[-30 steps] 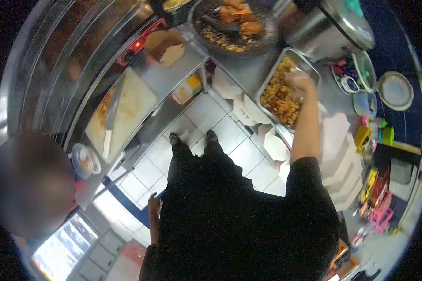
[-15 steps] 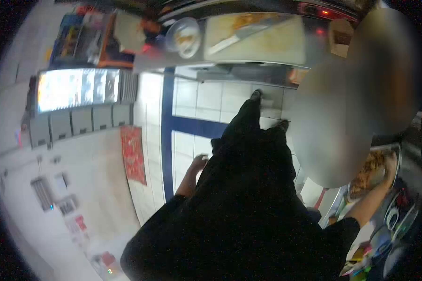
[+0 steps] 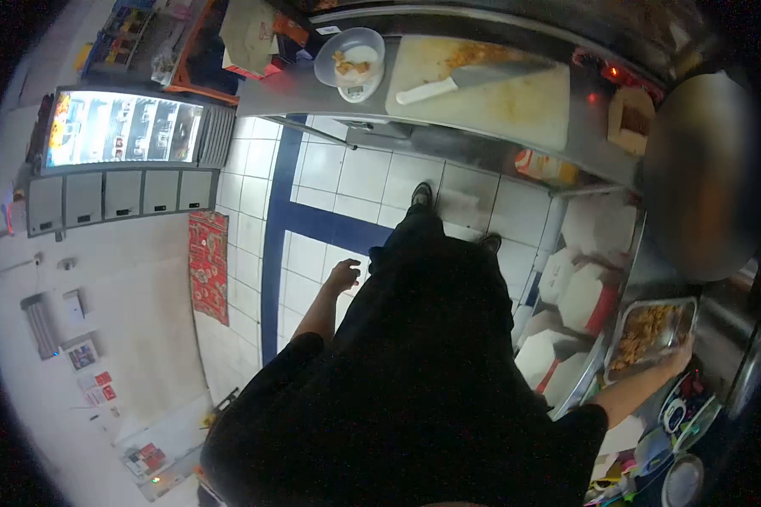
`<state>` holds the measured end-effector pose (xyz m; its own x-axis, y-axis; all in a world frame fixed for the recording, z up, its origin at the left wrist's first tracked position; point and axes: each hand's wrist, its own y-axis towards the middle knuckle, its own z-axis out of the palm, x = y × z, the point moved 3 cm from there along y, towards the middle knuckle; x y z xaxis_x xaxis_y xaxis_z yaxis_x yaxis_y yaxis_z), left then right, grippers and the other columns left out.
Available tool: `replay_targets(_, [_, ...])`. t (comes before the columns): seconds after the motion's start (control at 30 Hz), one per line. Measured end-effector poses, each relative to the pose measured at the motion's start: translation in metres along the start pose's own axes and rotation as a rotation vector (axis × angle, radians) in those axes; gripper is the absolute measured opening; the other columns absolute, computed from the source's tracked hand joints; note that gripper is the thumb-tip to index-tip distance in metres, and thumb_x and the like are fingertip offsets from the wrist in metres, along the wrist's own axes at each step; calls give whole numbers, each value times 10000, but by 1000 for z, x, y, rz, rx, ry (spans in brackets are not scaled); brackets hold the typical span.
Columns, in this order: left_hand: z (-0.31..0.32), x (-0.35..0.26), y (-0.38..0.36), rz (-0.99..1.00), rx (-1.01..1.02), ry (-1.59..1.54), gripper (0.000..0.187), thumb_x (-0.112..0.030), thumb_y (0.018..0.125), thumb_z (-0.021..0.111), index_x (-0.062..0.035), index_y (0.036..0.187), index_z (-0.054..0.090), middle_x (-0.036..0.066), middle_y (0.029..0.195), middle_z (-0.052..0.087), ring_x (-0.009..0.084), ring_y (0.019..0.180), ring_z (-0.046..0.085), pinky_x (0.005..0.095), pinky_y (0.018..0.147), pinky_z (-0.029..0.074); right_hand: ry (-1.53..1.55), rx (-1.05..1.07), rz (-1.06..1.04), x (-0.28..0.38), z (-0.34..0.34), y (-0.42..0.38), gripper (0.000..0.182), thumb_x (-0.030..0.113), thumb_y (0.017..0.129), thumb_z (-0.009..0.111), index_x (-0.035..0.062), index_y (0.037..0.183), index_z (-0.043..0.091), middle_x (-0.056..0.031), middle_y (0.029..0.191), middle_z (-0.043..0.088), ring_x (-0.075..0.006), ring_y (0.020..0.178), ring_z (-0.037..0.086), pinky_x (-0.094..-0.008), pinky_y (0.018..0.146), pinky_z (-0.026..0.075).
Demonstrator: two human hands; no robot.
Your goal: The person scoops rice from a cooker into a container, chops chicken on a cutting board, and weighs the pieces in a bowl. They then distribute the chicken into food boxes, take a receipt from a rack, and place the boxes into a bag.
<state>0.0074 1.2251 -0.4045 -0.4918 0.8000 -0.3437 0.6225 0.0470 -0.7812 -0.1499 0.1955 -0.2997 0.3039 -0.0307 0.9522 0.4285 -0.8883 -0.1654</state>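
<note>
View has swung further since half a second ago; the counter now sits far right. Left hand point(image 3: 343, 275) hangs free over the floor, fingers loosely spread, holding nothing. Right hand point(image 3: 679, 355) stays at the tray point(image 3: 690, 306) of fried food; grip unreadable. Far: cutting board point(image 3: 516, 93), knife point(image 3: 448, 81).

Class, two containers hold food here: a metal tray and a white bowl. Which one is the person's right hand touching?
The metal tray of fried food: the right hand rests at its near edge. The white bowl sits far off, beside the cutting board.
</note>
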Motion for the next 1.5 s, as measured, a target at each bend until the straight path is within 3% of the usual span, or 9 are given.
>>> replay_targets(0.17, [-7,-12,24,-82,15,-270,401,-93,796,545,-45,1193,563,157,820,653,221,651,664,343,536,521,24,-291,55,194,202,-140,356,240,840,586,-20,1083,578,-88,1032,585,-242,971,548,-356,840,436])
replay_targets(0.33, [-22,7,87,-18,77,-278,400,-153,821,508,-51,1206,550,135,853,656,219,670,661,359,511,509,61,773,-179,255,511,-292,363,81,765,620,24,1112,532,-113,1038,568,-198,891,580,-270,735,488])
replay_targets(0.63, [-120,30,135,-122,-35,-946,376,-139,850,485,-69,1218,526,100,879,648,178,625,637,315,470,480,-675,1387,-928,299,927,-470,255,198,824,651,43,1022,607,-48,935,636,-144,844,592,-291,799,476])
replay_targets(0.8, [-107,80,116,-247,-4,-1203,431,-87,826,452,-87,1254,493,117,936,645,190,636,625,318,500,460,-594,1269,-868,304,939,-441,340,394,896,560,154,1126,631,-106,1129,633,-291,983,604,-348,888,453])
replay_targets(0.87, [-100,90,94,-405,-15,-1063,406,-90,827,469,-82,1230,517,93,900,645,176,617,618,305,512,461,-551,939,-1058,363,883,-452,324,319,915,566,90,1137,621,-87,1055,662,-232,950,617,-315,877,458])
replay_targets(0.97, [-93,109,87,-530,13,-948,347,-141,857,486,-47,1184,554,104,886,652,177,625,633,303,500,484,-281,979,-636,383,822,-436,315,232,890,627,30,1132,617,-39,1010,653,-118,913,575,-257,831,451])
replay_targets(1.1, [-153,51,126,-16,-152,-633,324,-204,897,530,58,1078,590,141,793,656,170,619,653,280,476,507,-247,828,-476,386,756,-419,321,215,869,657,22,1123,620,-42,994,645,-90,894,555,-236,797,447])
replay_targets(1.27, [-322,-114,130,476,-161,-492,251,-241,904,531,-38,988,652,56,597,568,109,518,534,260,452,412,-120,760,-582,410,721,-433,342,259,868,656,19,1109,623,-33,974,642,-101,859,559,-246,755,452])
replay_targets(1.5, [-399,-248,136,684,-316,-470,435,-460,905,549,-38,993,605,12,611,512,71,482,441,227,436,344,196,803,-701,407,688,-465,351,288,871,633,-10,1052,587,-68,849,589,-107,792,521,-263,724,446])
